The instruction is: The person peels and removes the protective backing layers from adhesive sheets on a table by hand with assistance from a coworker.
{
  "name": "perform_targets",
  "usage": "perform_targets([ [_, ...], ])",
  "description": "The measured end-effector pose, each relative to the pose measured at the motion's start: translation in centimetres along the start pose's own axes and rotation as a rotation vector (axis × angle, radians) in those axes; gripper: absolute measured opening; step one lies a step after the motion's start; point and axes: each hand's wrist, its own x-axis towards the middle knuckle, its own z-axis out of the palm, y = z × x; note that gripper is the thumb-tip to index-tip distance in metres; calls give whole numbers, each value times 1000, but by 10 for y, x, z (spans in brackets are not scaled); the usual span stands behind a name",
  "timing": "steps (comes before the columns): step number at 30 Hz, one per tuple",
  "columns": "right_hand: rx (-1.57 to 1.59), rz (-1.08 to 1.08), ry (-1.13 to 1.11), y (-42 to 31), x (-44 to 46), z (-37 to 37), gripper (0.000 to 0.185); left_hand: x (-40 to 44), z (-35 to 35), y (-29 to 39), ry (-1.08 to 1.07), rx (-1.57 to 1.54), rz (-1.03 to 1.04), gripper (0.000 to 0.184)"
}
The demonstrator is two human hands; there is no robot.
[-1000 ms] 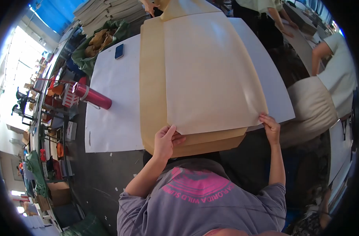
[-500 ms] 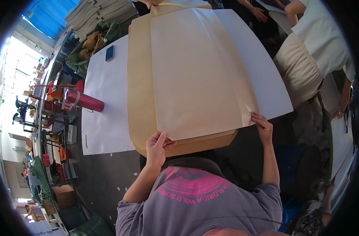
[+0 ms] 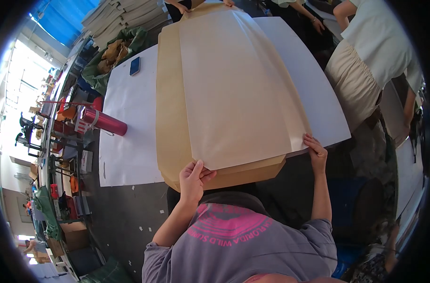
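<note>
A large sheet of pale tan paper (image 3: pixel 238 89) lies over a yellower tan sheet (image 3: pixel 170 104) with cut corners, which shows along the left and near edges. My left hand (image 3: pixel 193 179) pinches the near left corner of the pale sheet, thumb on top. At the near right corner, my right hand (image 3: pixel 315 148) grips the same sheet between thumb and fingers, and the paper bends slightly there. Across the table, another person's hands (image 3: pixel 183 8) hold the far end of the paper.
The white table (image 3: pixel 127 160) carries a red thermos flask (image 3: pixel 106 122) and a phone (image 3: pixel 135 66) on the left. A person in beige shorts (image 3: pixel 354 82) stands at the right. A green sack (image 3: pixel 94 78) and crowded shelving (image 3: pixel 59 155) are further left.
The pale sheet's near edge and my left hand have shifted slightly right and toward me. At the far end, the other person's hands are now spread apart on the paper.
</note>
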Motion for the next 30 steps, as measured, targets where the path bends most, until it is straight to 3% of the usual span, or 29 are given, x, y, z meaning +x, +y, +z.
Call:
perform_targets([
  [12, -52, 35, 12, -7, 4, 2, 17, 4, -1, 0, -8, 5, -13, 18],
  [30, 10, 91, -14, -5, -6, -11, 23, 3, -4, -5, -60, 80, 22, 20],
])
